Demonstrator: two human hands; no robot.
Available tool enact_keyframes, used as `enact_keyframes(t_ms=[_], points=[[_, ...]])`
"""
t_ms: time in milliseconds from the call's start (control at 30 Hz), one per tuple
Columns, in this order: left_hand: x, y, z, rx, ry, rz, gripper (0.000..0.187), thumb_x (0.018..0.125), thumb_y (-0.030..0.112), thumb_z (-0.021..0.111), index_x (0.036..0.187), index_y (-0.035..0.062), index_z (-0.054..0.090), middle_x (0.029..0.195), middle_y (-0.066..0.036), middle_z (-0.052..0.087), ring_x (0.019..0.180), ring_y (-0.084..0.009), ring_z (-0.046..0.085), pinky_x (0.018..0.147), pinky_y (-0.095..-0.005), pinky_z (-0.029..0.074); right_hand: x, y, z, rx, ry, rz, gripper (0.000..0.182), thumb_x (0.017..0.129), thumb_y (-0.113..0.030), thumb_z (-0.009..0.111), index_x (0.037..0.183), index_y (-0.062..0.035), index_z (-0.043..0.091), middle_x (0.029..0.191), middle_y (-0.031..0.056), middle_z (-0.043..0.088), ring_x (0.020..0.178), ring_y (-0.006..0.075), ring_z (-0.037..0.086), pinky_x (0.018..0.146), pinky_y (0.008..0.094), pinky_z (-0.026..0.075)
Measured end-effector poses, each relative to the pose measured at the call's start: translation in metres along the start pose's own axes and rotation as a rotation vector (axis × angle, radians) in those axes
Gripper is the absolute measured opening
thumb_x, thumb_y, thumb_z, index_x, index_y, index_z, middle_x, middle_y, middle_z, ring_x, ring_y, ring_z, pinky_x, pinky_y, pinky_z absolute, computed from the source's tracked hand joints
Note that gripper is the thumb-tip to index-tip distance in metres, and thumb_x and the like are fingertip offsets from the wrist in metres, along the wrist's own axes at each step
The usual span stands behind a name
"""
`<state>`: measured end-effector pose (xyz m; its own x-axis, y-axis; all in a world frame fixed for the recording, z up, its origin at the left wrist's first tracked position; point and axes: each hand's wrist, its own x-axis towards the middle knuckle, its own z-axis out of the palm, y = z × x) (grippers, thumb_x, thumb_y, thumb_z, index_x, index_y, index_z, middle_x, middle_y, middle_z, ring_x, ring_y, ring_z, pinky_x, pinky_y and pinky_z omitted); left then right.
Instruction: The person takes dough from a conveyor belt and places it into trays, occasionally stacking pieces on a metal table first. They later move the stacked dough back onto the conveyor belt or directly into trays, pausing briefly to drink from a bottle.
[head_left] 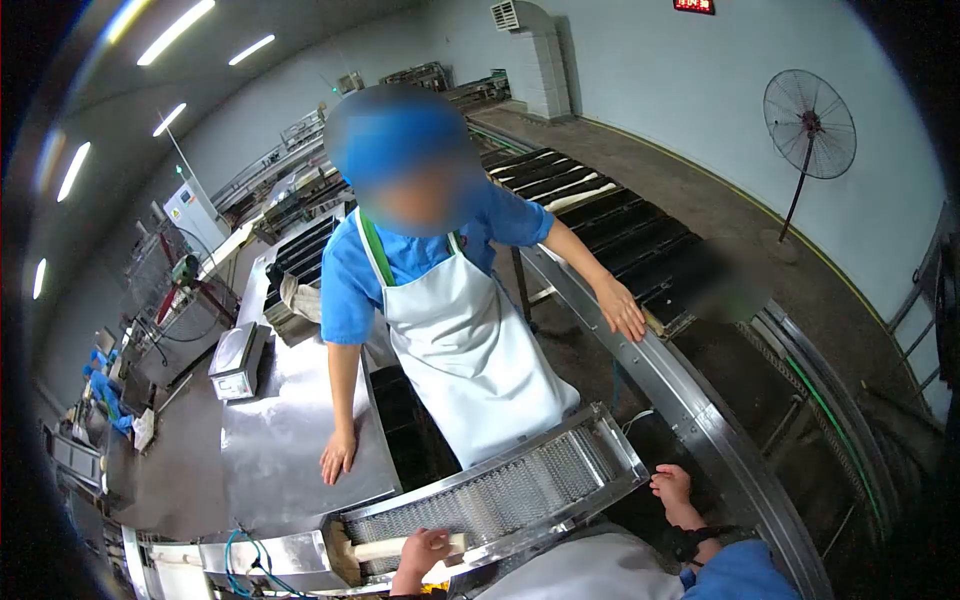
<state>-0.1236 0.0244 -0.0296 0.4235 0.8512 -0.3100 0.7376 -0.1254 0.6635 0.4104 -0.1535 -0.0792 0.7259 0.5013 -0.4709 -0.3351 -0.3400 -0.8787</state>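
One pale roll [378, 549] lies lengthwise on the mesh belt [500, 490], partly covered by your left hand [427, 548], whose bent fingers seem placed to steady it; whether they grip or merely rest, you cannot tell from this angle. Your right hand [673, 485] hangs just beyond the belt's far right end, loosely curled, with nothing visible in it. Raised metal sides probably keep pieces from sliding off the belt. Facing you, a co-worker [470, 340] in a white apron sets one hand on the steel table [290, 440] and the other on the metal rail [685, 395], apparently for support. Behind, long black trays [625, 243] stand side by side; several farther ones hold pale strips [582, 196], while the nearer ones show mostly dark surfaces.
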Motion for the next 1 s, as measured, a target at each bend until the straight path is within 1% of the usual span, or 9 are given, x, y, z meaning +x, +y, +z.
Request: enact_keyframes(t_ms=[33,100,267,433,633,733,833,933,1000], points=[[-0.001,-0.006,-0.002,0.001,-0.001,0.001,0.045,0.068,0.032,0.082,0.110,0.0181,0.074,0.101,-0.012,0.066,0.099,-0.0339,0.064,0.084,-0.0457,0.052,-0.002,0.000,0.000,0.001,0.001,0.000,0.023,0.084,-0.001,0.066,0.108,-0.0039,0.063,0.086,0.0066,0.066,0.071,0.0157,0.066,0.060,0.0290,0.053],[-0.009,-0.006,-0.010,0.373,0.288,0.048,0.043,0.068,0.037,0.083,0.106,0.0182,0.076,0.101,-0.010,0.068,0.101,-0.0318,0.063,0.085,-0.0463,0.050,-0.005,0.000,0.001,-0.025,0.006,0.030,0.024,0.084,0.000,0.066,0.108,-0.0042,0.064,0.086,0.0066,0.066,0.070,0.0161,0.065,0.061,0.0302,0.053],[-0.020,0.006,-0.021,0.567,0.331,-0.094,0.054,0.067,0.060,0.077,0.106,0.0222,0.076,0.105,-0.007,0.069,0.105,-0.0283,0.063,0.090,-0.0459,0.046,-0.015,0.004,-0.001,0.011,-0.024,0.006,0.025,0.083,0.001,0.065,0.107,-0.0041,0.064,0.086,0.0068,0.066,0.068,0.0160,0.064,0.057,0.0294,0.052],[-0.005,0.018,0.004,0.320,0.227,0.126,0.045,0.069,0.045,0.081,0.104,0.0173,0.076,0.090,-0.011,0.070,0.084,-0.0334,0.067,0.076,-0.0434,0.054,-0.018,0.002,0.010,-0.026,-0.028,0.049,0.021,0.085,0.002,0.063,0.106,-0.0003,0.060,0.085,0.0074,0.063,0.067,0.0147,0.062,0.055,0.0272,0.050],[-0.008,0.065,0.052,0.278,0.144,0.275,0.054,0.077,0.034,0.076,0.127,0.0161,0.064,0.108,-0.012,0.068,0.101,-0.0336,0.064,0.086,-0.0441,0.052,-0.004,0.003,0.063,-0.136,-0.136,-0.150,0.024,0.081,0.007,0.060,0.103,-0.0015,0.061,0.078,0.0071,0.064,0.062,0.0140,0.061,0.053,0.0269,0.049],[-0.010,0.063,0.053,0.230,0.134,0.264,0.056,0.077,0.030,0.074,0.129,0.0141,0.062,0.115,-0.012,0.066,0.105,-0.0335,0.063,0.089,-0.0441,0.051,-0.020,-0.001,0.114,-0.438,-0.303,-0.503,0.019,0.081,0.005,0.064,0.100,0.0001,0.064,0.081,0.0100,0.067,0.070,0.0185,0.065,0.062,0.0305,0.053],[-0.020,0.047,0.036,0.213,0.156,0.279,0.058,0.074,0.029,0.076,0.128,0.0139,0.061,0.113,-0.011,0.066,0.104,-0.0330,0.063,0.088,-0.0446,0.051,-0.057,-0.031,0.162,-0.754,-0.702,-0.481,0.026,0.085,-0.003,0.065,0.111,0.0005,0.064,0.095,0.0143,0.068,0.085,0.0260,0.068,0.079,0.0355,0.055],[-0.036,0.017,0.012,0.277,0.230,0.219,0.059,0.068,0.031,0.081,0.123,0.0163,0.064,0.106,-0.009,0.066,0.101,-0.0317,0.064,0.086,-0.0441,0.052,-0.092,-0.057,0.201,-1.062,-0.928,-0.730,0.038,0.084,-0.022,0.069,0.116,0.0000,0.065,0.106,0.0181,0.068,0.101,0.0333,0.066,0.086,0.0422,0.053],[-0.047,-0.001,0.002,0.293,0.244,0.174,0.057,0.068,0.030,0.081,0.121,0.0162,0.065,0.105,-0.008,0.066,0.100,-0.0315,0.064,0.085,-0.0441,0.052,-0.098,-0.048,0.216,-1.102,-1.025,-0.734,0.040,0.084,-0.025,0.069,0.116,-0.0012,0.066,0.106,0.0180,0.067,0.101,0.0346,0.065,0.087,0.0435,0.052]])
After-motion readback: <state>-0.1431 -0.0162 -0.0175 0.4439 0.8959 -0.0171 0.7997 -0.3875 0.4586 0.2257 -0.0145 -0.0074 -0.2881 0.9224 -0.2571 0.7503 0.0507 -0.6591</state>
